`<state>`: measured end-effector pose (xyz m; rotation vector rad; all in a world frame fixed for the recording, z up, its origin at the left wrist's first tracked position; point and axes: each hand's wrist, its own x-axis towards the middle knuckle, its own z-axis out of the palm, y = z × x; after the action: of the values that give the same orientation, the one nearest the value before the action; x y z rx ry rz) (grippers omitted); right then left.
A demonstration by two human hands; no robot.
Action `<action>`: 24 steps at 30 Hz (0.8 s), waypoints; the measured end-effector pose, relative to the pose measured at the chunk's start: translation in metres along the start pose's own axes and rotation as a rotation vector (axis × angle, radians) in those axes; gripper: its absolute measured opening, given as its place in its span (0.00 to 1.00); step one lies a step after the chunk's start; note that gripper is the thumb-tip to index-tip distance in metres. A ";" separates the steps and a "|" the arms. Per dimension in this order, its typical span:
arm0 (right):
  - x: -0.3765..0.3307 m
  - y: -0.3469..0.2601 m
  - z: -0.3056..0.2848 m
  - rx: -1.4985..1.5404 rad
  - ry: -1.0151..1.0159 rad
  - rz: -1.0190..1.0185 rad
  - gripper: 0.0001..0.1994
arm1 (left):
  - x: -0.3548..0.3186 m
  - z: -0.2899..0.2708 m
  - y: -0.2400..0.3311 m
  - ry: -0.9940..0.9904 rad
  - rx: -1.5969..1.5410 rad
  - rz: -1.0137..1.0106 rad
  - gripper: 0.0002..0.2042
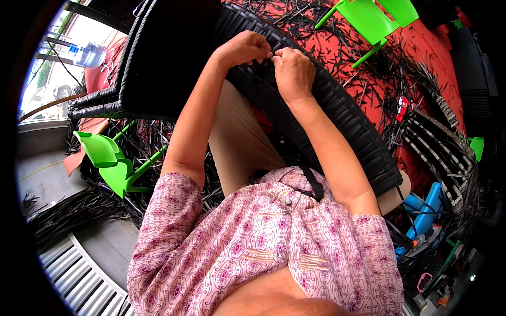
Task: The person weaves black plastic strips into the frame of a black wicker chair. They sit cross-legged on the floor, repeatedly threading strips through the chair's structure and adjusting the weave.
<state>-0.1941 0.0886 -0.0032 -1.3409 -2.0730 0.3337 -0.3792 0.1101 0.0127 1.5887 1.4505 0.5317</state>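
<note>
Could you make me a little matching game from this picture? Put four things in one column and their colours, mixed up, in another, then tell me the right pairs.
Things:
1. woven chair panel that both hands are working on
2. plastic stool at the person's left
3. floor under the cut strips
4. water bottle at the far left

Colours:
A. red
B. clear with a blue cap
C. black
D. bright green

Right pairs: 1-C, 2-D, 3-A, 4-B.

The left hand and right hand meet at the panel's upper edge, fingers pinched on the weave.
</note>
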 end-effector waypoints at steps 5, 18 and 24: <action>-0.011 0.002 -0.018 0.117 0.099 -0.209 0.10 | 0.000 0.004 -0.017 0.003 -0.336 0.010 0.06; -0.186 0.156 -0.247 -0.506 0.333 0.443 0.21 | -0.011 -0.058 -0.090 0.831 0.367 0.123 0.09; -0.287 0.229 -0.270 0.546 0.502 1.278 0.34 | 0.021 -0.073 -0.132 0.754 0.309 0.199 0.10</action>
<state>0.2217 -0.0974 -0.0249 -1.9260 -0.4446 0.8811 -0.5064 0.1425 -0.0638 1.8910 2.0035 1.1581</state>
